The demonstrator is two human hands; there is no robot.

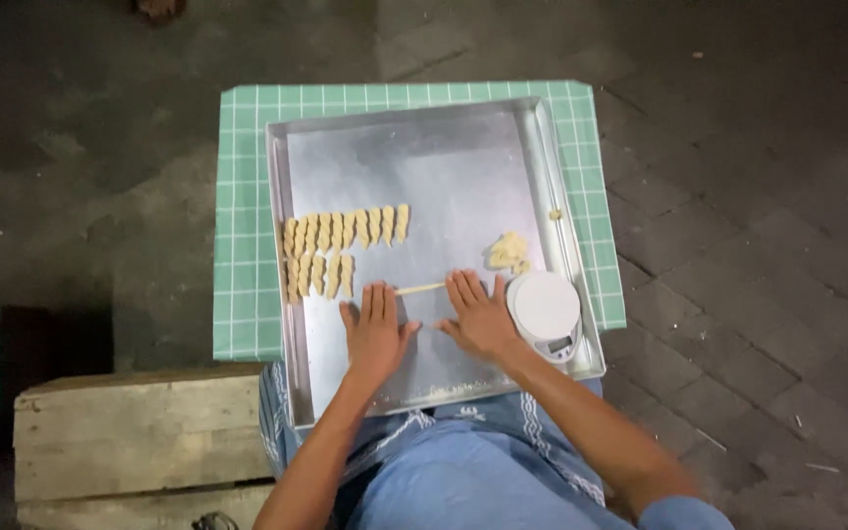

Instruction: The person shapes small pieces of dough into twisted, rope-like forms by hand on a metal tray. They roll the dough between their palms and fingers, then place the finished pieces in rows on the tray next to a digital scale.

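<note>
A large metal baking tray (444,157) lies on a green checked cloth (242,245). My left hand (375,329) and my right hand (478,314) rest flat on the tray, fingers apart. Between their fingertips a thin rope of pale dough (419,289) stretches across the metal. Two rows of small twisted dough pieces (341,245) line the tray's left side. A lump of dough (505,251) sits just beyond my right hand.
A small round white kitchen scale (545,309) stands in the tray's near right corner, touching my right hand's side. A crumb of dough (556,213) lies on the tray's right rim. A wooden crate (139,442) stands at the lower left. Dark paving surrounds everything.
</note>
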